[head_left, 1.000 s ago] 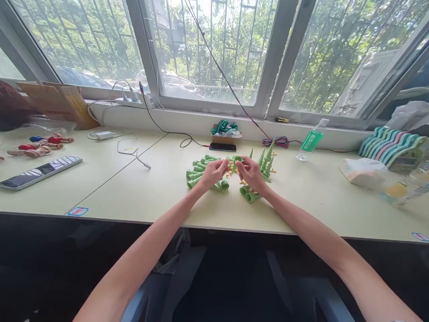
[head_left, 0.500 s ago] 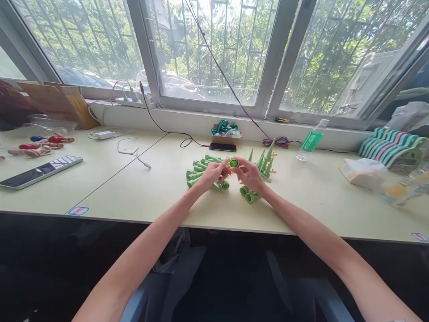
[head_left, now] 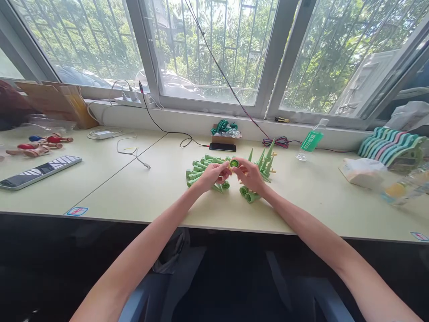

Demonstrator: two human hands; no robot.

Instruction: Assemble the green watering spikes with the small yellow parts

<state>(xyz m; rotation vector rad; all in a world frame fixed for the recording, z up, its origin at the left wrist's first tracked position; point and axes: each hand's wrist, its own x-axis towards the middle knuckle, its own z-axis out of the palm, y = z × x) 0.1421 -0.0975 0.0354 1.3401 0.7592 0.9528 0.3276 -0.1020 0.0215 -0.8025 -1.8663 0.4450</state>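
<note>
A hollow green cone (head_left: pixel 234 163) is held up over the desk, its round open end facing me. My right hand (head_left: pixel 250 174) is closed around its right side with thumb and fingers. From the other side, my left hand (head_left: pixel 213 174) pinches close to the cone's rim; a small yellowish bit shows by its fingertips, too small to make out. Behind and beside my left hand lies a pile of green cones (head_left: pixel 197 172). To the right, several green cones (head_left: pixel 267 161) stand upright with yellowish pegs, and a few more cones (head_left: pixel 250 197) lie under my right hand.
A black phone (head_left: pixel 222 147) lies before a small box of green material (head_left: pixel 225 129). A plastic bottle (head_left: pixel 311 141) stands back right, near a tissue pack (head_left: pixel 363 172) and pastel hangers (head_left: pixel 390 150). A white cable (head_left: pixel 136 155) and a larger phone (head_left: pixel 40 172) are left.
Both hands stay almost still on the cone; the whole view shifts only very slightly.
</note>
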